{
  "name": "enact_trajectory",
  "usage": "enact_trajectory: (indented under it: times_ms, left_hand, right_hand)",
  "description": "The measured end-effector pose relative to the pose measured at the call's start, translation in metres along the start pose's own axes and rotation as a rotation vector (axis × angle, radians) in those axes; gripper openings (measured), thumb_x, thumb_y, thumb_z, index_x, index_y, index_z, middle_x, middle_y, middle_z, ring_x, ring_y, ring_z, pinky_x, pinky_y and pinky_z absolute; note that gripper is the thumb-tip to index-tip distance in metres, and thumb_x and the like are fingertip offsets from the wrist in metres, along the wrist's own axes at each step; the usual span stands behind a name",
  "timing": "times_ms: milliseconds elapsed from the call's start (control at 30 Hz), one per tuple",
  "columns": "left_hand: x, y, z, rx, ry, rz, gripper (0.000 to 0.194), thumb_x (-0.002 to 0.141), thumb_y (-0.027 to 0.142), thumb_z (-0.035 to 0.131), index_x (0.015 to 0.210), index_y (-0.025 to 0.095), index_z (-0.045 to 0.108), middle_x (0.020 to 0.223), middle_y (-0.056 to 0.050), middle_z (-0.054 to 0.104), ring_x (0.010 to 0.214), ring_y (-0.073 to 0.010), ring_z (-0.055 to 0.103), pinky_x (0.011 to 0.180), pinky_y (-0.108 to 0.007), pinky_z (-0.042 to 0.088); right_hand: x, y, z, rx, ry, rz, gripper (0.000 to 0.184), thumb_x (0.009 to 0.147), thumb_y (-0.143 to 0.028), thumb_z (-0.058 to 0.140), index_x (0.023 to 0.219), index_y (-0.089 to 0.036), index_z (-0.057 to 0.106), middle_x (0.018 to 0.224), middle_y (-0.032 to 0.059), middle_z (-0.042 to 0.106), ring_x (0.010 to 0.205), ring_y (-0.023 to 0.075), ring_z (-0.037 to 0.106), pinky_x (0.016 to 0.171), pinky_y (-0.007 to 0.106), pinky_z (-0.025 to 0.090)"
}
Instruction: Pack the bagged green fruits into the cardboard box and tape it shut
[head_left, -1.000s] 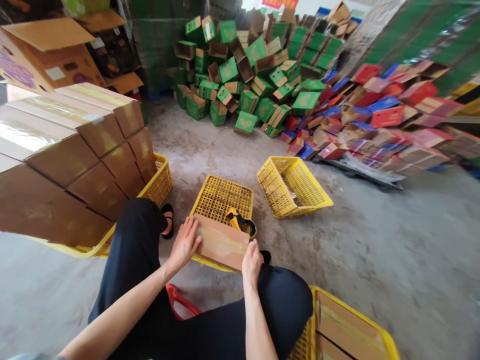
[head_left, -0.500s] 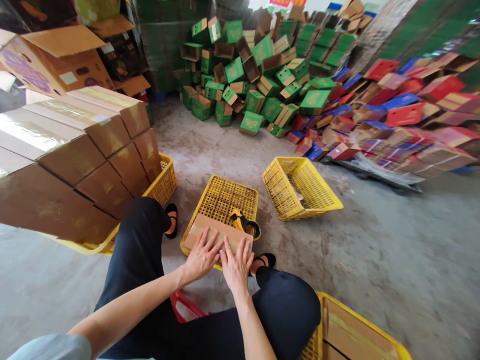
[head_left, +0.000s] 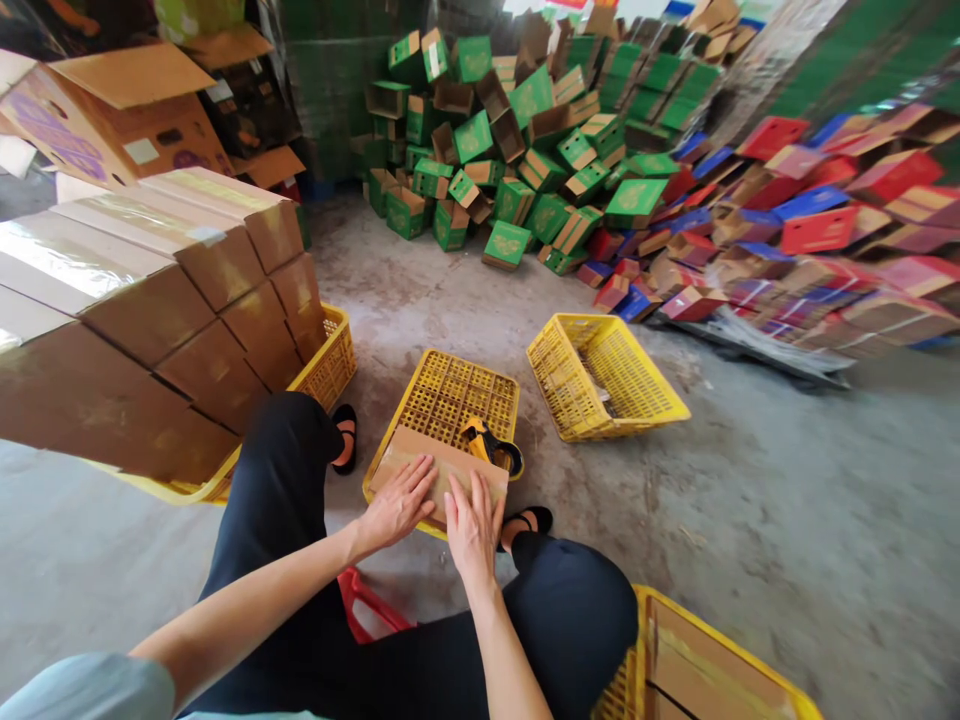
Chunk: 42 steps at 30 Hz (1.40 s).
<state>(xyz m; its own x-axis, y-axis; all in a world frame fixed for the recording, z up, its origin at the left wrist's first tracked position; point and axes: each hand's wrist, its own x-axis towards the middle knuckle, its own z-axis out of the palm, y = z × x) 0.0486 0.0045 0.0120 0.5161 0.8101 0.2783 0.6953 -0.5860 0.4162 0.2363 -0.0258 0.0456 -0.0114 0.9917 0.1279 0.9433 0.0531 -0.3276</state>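
Note:
A flat brown cardboard box (head_left: 450,462) lies on an upturned yellow plastic crate (head_left: 459,385) in front of me. Both palms press down on its top. My left hand (head_left: 399,500) rests on the left half with its fingers stretched out. On the right half lies my right hand (head_left: 472,525), its fingers spread. Clear tape seems to run along the box under my hands. Just behind the box, on the crate, sits a yellow and black tape dispenser (head_left: 484,440).
Taped cardboard boxes (head_left: 217,300) fill a yellow crate at left. Another yellow crate (head_left: 600,380) stands tilted at right. A crate with flat cardboard (head_left: 712,660) is by my right knee. Piles of green boxes (head_left: 502,245) and red and blue boxes (head_left: 817,230) lie behind.
My left hand has slid slightly left over the box, so the gap between my hands is wider. The box and tape dispenser stay in place.

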Motion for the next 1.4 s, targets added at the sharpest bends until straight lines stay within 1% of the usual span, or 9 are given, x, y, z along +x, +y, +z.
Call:
enact_trajectory:
  times_ms: [167,300,367,567,833,933,1033,1233,1400]
  left_hand:
    - [0.000,0.001,-0.001,0.018,-0.001,-0.002,0.059,0.109,0.042,0.043,0.162,0.018,0.035,0.167,-0.018,0.035,0.156,-0.0304,0.031,0.122,-0.051,0.039]
    - [0.000,0.009,-0.002,0.079,0.013,-0.009,0.057,0.107,0.046,0.047,0.159,0.024,0.041,0.170,-0.017,0.029,0.157,-0.0328,0.029,0.121,-0.053,0.037]
    - [0.002,0.015,-0.001,0.106,0.020,-0.021,0.058,0.105,0.049,0.052,0.157,0.026,0.044,0.171,-0.017,0.026,0.157,-0.0352,0.028,0.121,-0.055,0.036]
    - [0.012,0.024,0.002,0.145,0.028,-0.034,0.061,0.102,0.058,0.053,0.154,0.028,0.049,0.169,-0.016,0.031,0.155,-0.0348,0.033,0.122,-0.056,0.034]
    - [0.025,0.027,0.000,0.166,0.014,-0.080,0.060,0.102,0.059,0.051,0.153,0.027,0.052,0.167,-0.015,0.037,0.151,-0.0350,0.040,0.119,-0.055,0.037]
    - [0.021,0.022,-0.001,0.199,-0.008,-0.072,0.067,0.104,0.060,0.045,0.159,0.022,0.044,0.168,-0.014,0.035,0.153,-0.0319,0.037,0.121,-0.050,0.036]
    - [0.009,0.008,-0.006,0.249,-0.005,-0.096,0.075,0.104,0.062,0.043,0.163,0.016,0.035,0.168,-0.015,0.033,0.156,-0.0315,0.032,0.123,-0.050,0.034]
    - [-0.016,-0.021,-0.021,0.322,0.007,-0.255,0.078,0.106,0.063,0.033,0.165,0.012,0.027,0.167,-0.017,0.034,0.155,-0.0321,0.034,0.123,-0.053,0.033]
    - [-0.022,-0.025,-0.018,0.345,0.047,-0.354,0.083,0.106,0.064,0.031,0.165,0.007,0.023,0.166,-0.023,0.033,0.153,-0.0345,0.037,0.122,-0.054,0.034]
  right_hand:
    - [0.007,-0.002,0.002,-0.038,0.023,0.024,0.050,0.107,-0.047,0.037,0.150,-0.031,0.057,0.156,0.0146,0.052,0.141,0.0367,0.048,0.121,0.066,0.020]
    - [0.009,0.008,0.012,0.076,0.085,0.076,0.058,0.108,-0.048,0.029,0.150,-0.018,0.056,0.149,0.0175,0.058,0.135,0.0345,0.054,0.120,0.060,0.027]
    - [0.009,0.015,0.018,0.139,0.110,0.093,0.059,0.109,-0.046,0.025,0.147,-0.015,0.058,0.147,0.0180,0.060,0.136,0.0329,0.055,0.120,0.059,0.029]
    - [0.007,0.027,0.028,0.197,0.106,0.074,0.056,0.108,-0.042,0.025,0.147,-0.016,0.057,0.149,0.0170,0.059,0.141,0.0306,0.052,0.123,0.059,0.027]
    - [0.009,0.027,0.030,0.175,0.130,0.082,0.057,0.109,-0.041,0.023,0.144,-0.016,0.061,0.147,0.0165,0.061,0.136,0.0289,0.056,0.125,0.057,0.025]
    - [0.006,0.027,0.029,0.138,0.160,0.038,0.056,0.110,-0.041,0.024,0.143,-0.016,0.062,0.145,0.0164,0.063,0.135,0.0288,0.057,0.123,0.056,0.028]
    - [0.003,0.025,0.028,0.071,0.170,-0.012,0.053,0.110,-0.039,0.027,0.144,-0.017,0.060,0.146,0.0158,0.062,0.135,0.0289,0.057,0.123,0.056,0.028]
    - [0.003,0.019,0.024,-0.007,0.133,-0.018,0.054,0.111,-0.039,0.025,0.149,-0.017,0.056,0.153,0.0160,0.056,0.143,0.0292,0.050,0.124,0.056,0.025]
    - [0.003,0.020,0.019,-0.024,0.069,-0.016,0.055,0.111,-0.041,0.025,0.152,-0.017,0.052,0.155,0.0159,0.054,0.145,0.0290,0.047,0.124,0.055,0.025]
